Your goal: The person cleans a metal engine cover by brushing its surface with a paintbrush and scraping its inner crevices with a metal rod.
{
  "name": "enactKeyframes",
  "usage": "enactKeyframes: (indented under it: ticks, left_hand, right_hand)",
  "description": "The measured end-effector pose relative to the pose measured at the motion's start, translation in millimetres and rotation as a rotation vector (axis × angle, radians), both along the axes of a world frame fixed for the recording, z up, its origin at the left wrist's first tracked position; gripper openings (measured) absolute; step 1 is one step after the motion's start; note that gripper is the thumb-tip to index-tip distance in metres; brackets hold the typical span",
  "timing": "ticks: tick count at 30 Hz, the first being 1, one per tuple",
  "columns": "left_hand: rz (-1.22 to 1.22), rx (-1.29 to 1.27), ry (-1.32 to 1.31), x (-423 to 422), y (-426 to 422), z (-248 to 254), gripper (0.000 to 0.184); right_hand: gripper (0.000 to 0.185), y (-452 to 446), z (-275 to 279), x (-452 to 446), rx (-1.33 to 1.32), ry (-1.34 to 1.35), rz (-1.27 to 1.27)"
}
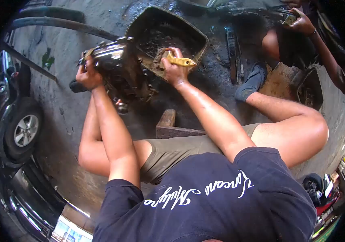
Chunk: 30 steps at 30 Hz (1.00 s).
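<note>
My right hand point(175, 73) is closed round the yellow handle of a paintbrush point(183, 61). Its bristle end looks brown and points left, over the near rim of a dark basin point(198, 34) with dirty liquid in it. My left hand point(89, 76) grips the left end of a dark, oily engine part point(118, 66), with fingers curled over its edge. Shiny metal shows along the part's top, and it stands tilted against the basin's left side. Its underside is partly hidden in shadow.
A wooden stool or block point(167, 119) stands between my legs. At the upper right is another person's hand point(303, 25) with a small object. Long dark metal pieces point(232, 54) lie on the wet floor. A car point(21, 125) stands at left, near a bent bar point(63, 25).
</note>
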<state>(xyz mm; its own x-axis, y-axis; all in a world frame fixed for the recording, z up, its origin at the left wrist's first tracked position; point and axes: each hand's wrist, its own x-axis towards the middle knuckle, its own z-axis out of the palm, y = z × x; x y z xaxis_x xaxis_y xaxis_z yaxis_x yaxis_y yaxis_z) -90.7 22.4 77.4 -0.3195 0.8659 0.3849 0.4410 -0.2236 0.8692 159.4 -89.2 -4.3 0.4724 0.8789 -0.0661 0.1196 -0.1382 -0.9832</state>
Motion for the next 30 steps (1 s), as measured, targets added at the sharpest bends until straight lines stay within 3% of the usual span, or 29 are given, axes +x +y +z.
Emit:
enactKeyframes:
  ticks: [3, 4, 5, 8, 10, 13, 14, 18, 21, 25, 26, 29, 30]
  left_hand:
    - [0.124, 0.089, -0.207, 6, -13, 61, 0.038]
    - [-0.019, 0.183, -0.459, 1, -8, 75, 0.038]
    - [-0.019, 0.197, -0.452, -2, -10, 88, 0.038]
    - [0.026, 0.237, -0.532, 30, -18, 162, 0.04]
    - [0.126, 0.459, -0.495, 48, -20, 187, 0.041]
    - [0.337, 0.546, -0.33, 59, -13, 185, 0.038]
    - [0.383, 0.591, -0.262, 58, -6, 176, 0.04]
    - [0.46, 0.452, -0.279, 110, -2, 160, 0.05]
    - [0.477, 0.361, -0.436, 148, 2, 148, 0.04]
    - [0.455, 0.274, -0.535, 165, 16, 108, 0.047]
    - [0.394, 0.311, -0.513, 150, 28, 80, 0.056]
    - [0.486, 0.316, -0.441, 172, 22, 61, 0.061]
    - [0.485, 0.309, -0.429, 171, 23, 49, 0.069]
  right_hand:
    - [0.031, 7, 18, 7, 0.047, -0.026, -0.072]
    - [0.03, 13, 25, 11, 0.069, 0.086, -0.079]
    - [0.03, 15, 31, 15, 0.082, 0.198, -0.083]
    - [0.03, 26, 38, 37, 0.096, 0.139, -0.097]
    - [0.03, 35, 35, 55, 0.142, 0.083, -0.123]
    - [0.032, 47, 23, 81, 0.19, 0.047, -0.218]
    - [0.031, 46, 25, 87, 0.177, 0.177, -0.242]
    - [0.033, 41, 34, 109, 0.133, 0.041, -0.335]
    - [0.034, 44, 20, 114, 0.075, 0.197, -0.342]
    - [0.032, 47, 6, 106, -0.143, 0.058, -0.19]
    - [0.032, 42, 7, 104, -0.164, -0.054, -0.106]
    - [0.033, 38, -1, 90, -0.316, -0.266, 0.107]
    - [0.038, 36, -18, 89, -0.327, -0.368, 0.292]
